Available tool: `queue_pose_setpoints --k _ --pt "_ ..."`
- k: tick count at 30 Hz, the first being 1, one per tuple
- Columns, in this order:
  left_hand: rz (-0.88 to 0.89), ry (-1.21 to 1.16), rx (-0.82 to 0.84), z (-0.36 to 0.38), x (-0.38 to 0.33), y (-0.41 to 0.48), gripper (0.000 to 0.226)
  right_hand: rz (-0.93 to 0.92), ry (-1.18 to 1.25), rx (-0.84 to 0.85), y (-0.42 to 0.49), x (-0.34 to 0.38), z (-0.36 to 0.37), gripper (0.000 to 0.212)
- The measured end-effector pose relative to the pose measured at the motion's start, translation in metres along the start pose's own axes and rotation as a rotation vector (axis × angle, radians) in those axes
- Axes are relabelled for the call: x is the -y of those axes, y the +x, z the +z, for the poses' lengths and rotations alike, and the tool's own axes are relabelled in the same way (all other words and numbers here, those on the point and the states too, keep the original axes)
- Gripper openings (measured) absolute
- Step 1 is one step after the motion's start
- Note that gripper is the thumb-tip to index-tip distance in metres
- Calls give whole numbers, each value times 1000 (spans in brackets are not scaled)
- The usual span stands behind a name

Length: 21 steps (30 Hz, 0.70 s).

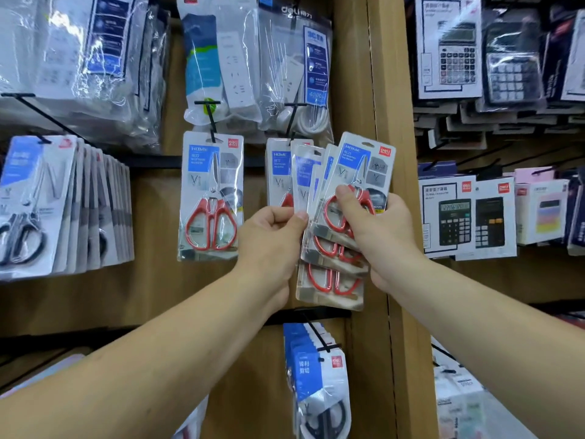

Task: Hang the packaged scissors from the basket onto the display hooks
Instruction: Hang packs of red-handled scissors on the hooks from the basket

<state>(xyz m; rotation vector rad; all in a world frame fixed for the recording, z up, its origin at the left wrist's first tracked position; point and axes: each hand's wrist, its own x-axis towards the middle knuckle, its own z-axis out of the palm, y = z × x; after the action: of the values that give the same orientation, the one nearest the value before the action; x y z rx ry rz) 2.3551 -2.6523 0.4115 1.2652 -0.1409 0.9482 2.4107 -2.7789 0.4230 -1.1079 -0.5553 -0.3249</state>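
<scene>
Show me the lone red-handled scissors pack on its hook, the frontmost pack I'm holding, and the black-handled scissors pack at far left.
Lone red-handled scissors pack [211, 217]: head view, red handles.
Frontmost held scissors pack [354, 157]: head view, blue label.
Far-left black-handled scissors pack [19, 224]: head view, black handles.

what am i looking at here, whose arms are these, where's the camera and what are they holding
No machine here: these are a person's two bare arms, filmed by one wide camera worn on their head, facing a brown wooden shop display wall. The right hand grips a fanned stack of clear-plastic packs of red-handled scissors. The left hand pinches the edge of one pack in that fan. A matching hung pack sits on a black wire hook. Packs of black-handled scissors hang at left, boxed calculators at right. No basket is in view.
</scene>
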Motion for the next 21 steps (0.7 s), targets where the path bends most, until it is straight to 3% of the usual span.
queue_pose_setpoints --k 5,10,21 --pt "120 78 -63 5 7 -3 6 15 71 -78 2 -1 8 48" --pt "72 73 -7 -5 2 10 4 27 76 -128 13 2 9 47" --pt "139 386 -41 -11 -34 68 9 -92 -81 2 12 4 -9 35"
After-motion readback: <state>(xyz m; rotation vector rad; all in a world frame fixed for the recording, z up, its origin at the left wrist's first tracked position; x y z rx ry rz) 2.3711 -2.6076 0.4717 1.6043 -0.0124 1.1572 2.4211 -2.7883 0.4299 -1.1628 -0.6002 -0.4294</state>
